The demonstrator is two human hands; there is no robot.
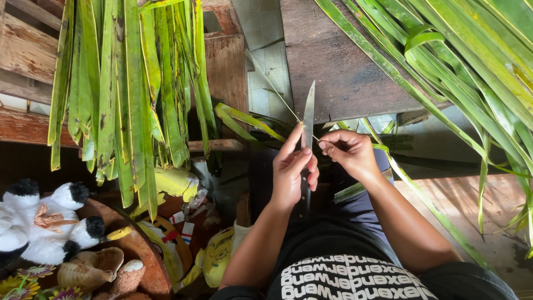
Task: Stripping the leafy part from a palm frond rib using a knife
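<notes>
Nearest to me I see my own lap and a black shirt [347,278] with white lettering, and my two forearms reaching up from it. My left hand [292,172] is closed around the handle of a knife [308,119], the index finger laid up along the flat of the blade, which points straight away from me. My right hand [350,153] is just beside it, fingers curled and pinching a thin leaf rib [277,94] that crosses the blade's edge and runs off far and to the left; I cannot tell how firmly that pinch bites. A green leaf strip [413,194] trails from under the right hand down toward the near right. At the near left sit a black-and-white plush toy [41,219] and some shells [91,266] on a round brown tray [147,261], with yellow plastic things [216,255] just right of it. Farther off, a bundle of long green leaves [125,94] hangs over a wooden crate [22,50] at the left. A dark wooden board [338,61] lies beyond the knife tip, and a second heap of long leaves [472,72] spreads across the far right.
</notes>
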